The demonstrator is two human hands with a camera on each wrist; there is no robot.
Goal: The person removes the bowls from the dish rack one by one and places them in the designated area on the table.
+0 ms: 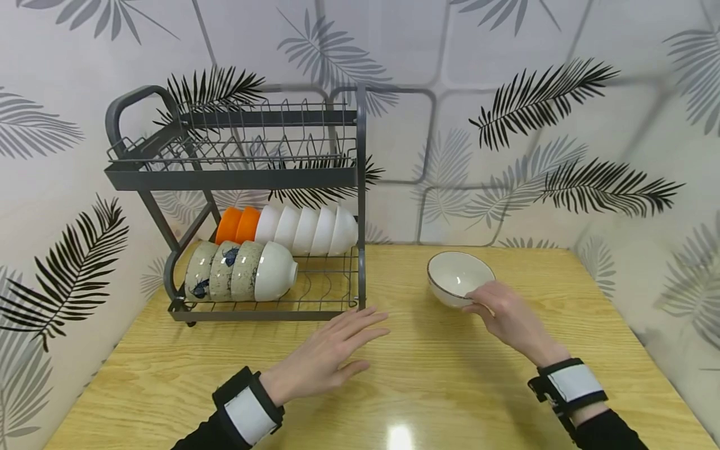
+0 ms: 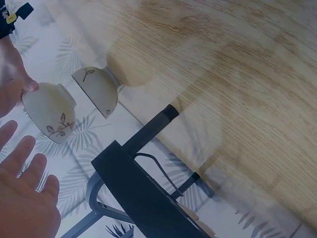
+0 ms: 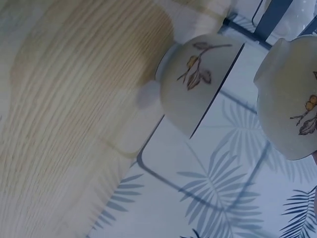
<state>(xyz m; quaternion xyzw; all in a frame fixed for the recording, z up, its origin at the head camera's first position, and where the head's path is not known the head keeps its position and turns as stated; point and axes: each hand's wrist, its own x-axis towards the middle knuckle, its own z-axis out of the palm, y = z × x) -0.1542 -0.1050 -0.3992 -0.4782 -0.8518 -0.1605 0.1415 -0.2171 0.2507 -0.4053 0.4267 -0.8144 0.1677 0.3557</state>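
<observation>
My right hand (image 1: 514, 319) pinches the near right rim of a white bowl (image 1: 458, 275) with a thin dark edge, above the table right of the rack. The left wrist view shows this held bowl (image 2: 49, 111), with a floral print, in the right hand (image 2: 12, 64). A second printed bowl (image 2: 99, 89) stands on the table beyond it, also seen in the right wrist view (image 3: 198, 82) beside the held bowl (image 3: 290, 99); it cannot be told apart in the head view. My left hand (image 1: 326, 359), fingers spread, holds nothing just in front of the rack's right corner.
A dark two-tier dish rack (image 1: 236, 180) stands at the left on the wooden table (image 1: 427, 381). Its lower tier holds orange bowls (image 1: 238, 225), white bowls (image 1: 306, 231) and speckled bowls (image 1: 222, 272). A leaf-patterned covering (image 1: 506, 50) rises behind the table.
</observation>
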